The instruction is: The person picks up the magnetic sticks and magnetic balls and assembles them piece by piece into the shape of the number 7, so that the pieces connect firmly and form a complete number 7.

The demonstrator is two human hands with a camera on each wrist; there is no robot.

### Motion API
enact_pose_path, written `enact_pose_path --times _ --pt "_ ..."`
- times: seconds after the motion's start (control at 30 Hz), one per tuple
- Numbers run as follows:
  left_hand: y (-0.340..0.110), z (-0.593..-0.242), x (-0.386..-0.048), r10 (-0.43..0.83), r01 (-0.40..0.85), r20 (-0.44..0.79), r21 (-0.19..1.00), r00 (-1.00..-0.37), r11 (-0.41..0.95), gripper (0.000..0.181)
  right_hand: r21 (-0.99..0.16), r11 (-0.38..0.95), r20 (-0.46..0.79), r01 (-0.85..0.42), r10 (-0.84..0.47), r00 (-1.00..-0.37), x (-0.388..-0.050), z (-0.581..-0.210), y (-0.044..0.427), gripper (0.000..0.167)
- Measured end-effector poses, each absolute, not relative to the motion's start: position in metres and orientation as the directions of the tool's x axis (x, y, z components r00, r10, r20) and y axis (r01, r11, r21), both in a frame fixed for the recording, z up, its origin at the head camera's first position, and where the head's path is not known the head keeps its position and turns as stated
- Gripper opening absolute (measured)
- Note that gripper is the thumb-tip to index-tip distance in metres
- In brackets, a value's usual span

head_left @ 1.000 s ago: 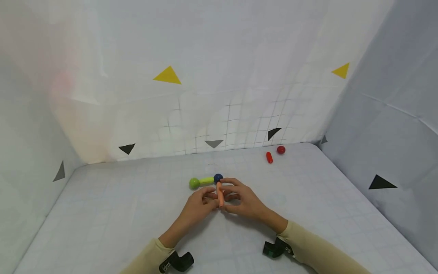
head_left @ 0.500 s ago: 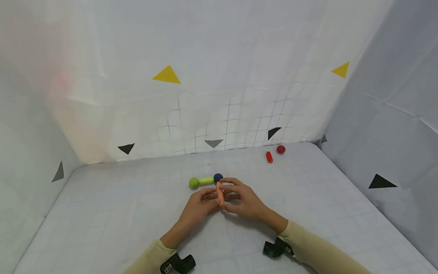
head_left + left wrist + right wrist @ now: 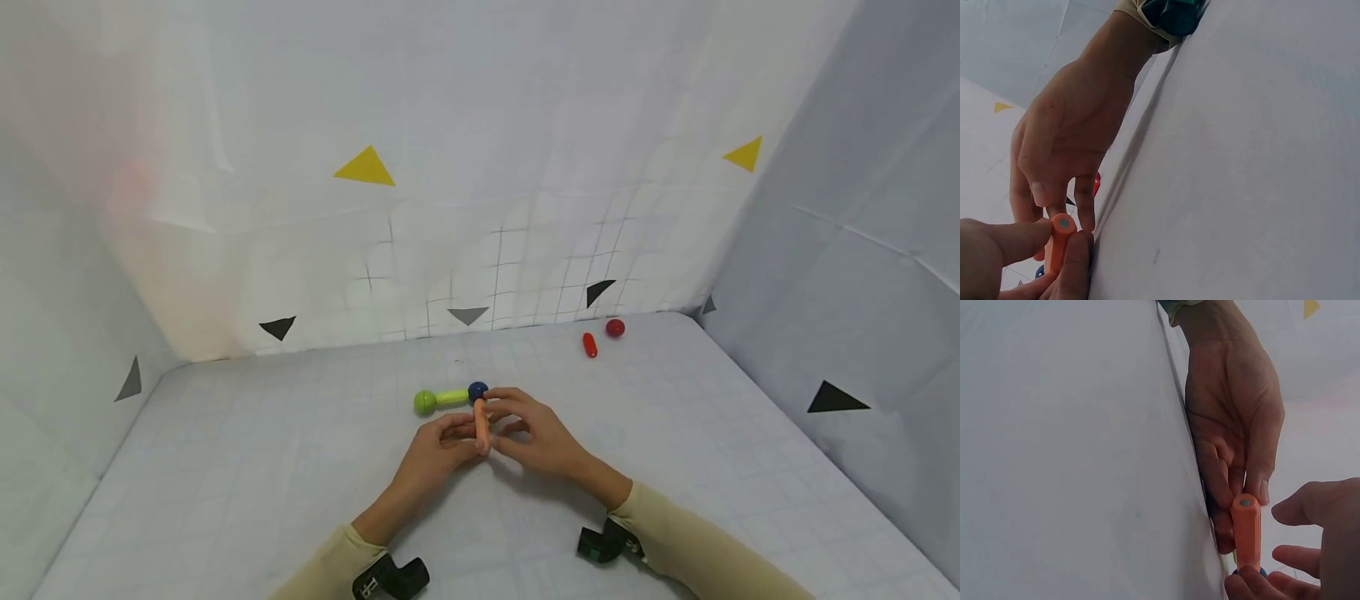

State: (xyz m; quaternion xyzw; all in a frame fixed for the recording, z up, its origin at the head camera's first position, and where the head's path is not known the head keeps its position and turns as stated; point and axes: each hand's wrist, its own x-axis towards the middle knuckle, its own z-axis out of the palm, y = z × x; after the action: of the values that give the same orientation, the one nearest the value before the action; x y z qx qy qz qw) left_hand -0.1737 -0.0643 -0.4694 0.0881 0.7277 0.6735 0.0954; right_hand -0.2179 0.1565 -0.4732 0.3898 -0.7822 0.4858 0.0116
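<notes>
An orange magnetic rod (image 3: 482, 427) with a small grey disc in its near end points away from me, its far end against a dark blue ball (image 3: 477, 390). A yellow-green rod (image 3: 452, 397) joins that ball to a green ball (image 3: 424, 402) on the left. My left hand (image 3: 429, 457) pinches the orange rod between thumb and fingers. My right hand (image 3: 542, 437) is on the rod's other side. In the right wrist view its thumb (image 3: 1300, 505) stands apart from the rod, while fingertips (image 3: 1246, 584) touch around the far end.
A short red rod (image 3: 590, 345) and a red ball (image 3: 615, 327) lie towards the back right of the white-covered table (image 3: 262, 467). White sheets (image 3: 480, 250) with yellow, black and grey triangles close in the back and sides.
My right thumb has come away from the near end of the orange rod. The left hand keeps its pinch, and the joined pieces stay almost in place.
</notes>
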Motion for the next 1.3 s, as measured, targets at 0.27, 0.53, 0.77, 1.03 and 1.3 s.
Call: enact_pose_path --times 0.27,0.53,0.77,1.03,1.3 --pt "-0.063 -0.471 -0.174 0.239 -0.022 -0.034 0.998 -0.971 0.056 0.052 -0.723 0.334 0.377 -0.605 -0.543 -0.751 -0.234 -0.462 0.169 0.045" --pt "-0.061 -0.475 -0.176 0.228 -0.064 -0.073 0.997 -0.971 0.049 0.050 -0.658 0.481 0.373 -0.579 -0.460 -0.806 -0.260 -0.453 0.192 0.038" --pt "-0.062 -0.473 -0.175 0.216 -0.057 -0.077 0.994 -0.973 0.096 0.050 -0.625 0.567 0.361 -0.536 -0.399 -0.843 -0.280 -0.453 0.210 0.036" --pt "-0.063 -0.470 -0.171 0.218 -0.045 -0.063 0.995 -0.974 0.088 0.052 -0.608 0.610 0.369 -0.508 -0.349 -0.861 -0.302 -0.453 0.236 0.035" --pt "-0.061 -0.470 -0.172 0.219 -0.055 -0.067 0.997 -0.973 0.060 0.051 -0.591 0.663 0.398 -0.460 -0.257 -0.881 -0.319 -0.455 0.261 0.036"
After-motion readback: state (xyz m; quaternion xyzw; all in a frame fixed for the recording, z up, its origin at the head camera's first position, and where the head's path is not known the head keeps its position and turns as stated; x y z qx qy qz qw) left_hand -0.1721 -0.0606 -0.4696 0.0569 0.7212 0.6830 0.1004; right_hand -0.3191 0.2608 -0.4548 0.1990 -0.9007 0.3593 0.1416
